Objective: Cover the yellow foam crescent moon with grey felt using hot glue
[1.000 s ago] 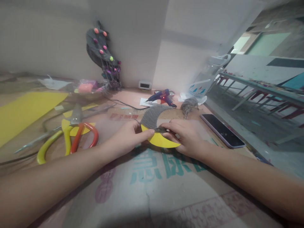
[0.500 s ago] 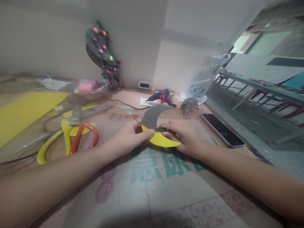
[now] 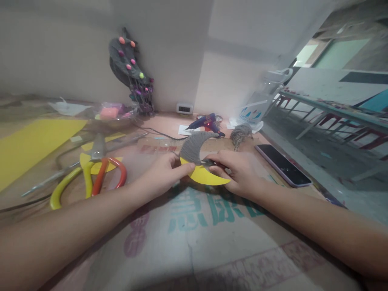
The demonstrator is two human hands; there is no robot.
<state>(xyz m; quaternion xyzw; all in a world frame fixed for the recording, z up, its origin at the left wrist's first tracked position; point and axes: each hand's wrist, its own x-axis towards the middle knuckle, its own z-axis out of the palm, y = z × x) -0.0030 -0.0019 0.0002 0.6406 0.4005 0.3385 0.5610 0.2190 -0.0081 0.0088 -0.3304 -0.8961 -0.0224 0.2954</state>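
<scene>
A crescent moon cutout [image 3: 209,176] lies between my hands; its upper part is wrapped in grey yarn and its lower part is bare yellow. My left hand [image 3: 169,171] pinches its left edge, thumb on top where the wrapping ends. My right hand [image 3: 238,171] is closed at the inner curve, with grey yarn [image 3: 208,162] between thumb and fingers. The yellow lower tip reaches beside the right palm. How much yarn sits inside the right hand is hidden.
Scissors [image 3: 96,178] with yellow and red handles lie left. A glue gun [image 3: 206,123], a yarn bundle [image 3: 241,135] and a small digital clock [image 3: 184,108] stand behind. A phone [image 3: 283,165] lies right. A decorated grey moon [image 3: 125,60] leans on the wall; yellow sheet [image 3: 36,145] far left.
My right fingers have shifted slightly at the inner curve, and the yarn in them shows a little more. The crescent has tilted a little; my left hand keeps its pinch.
</scene>
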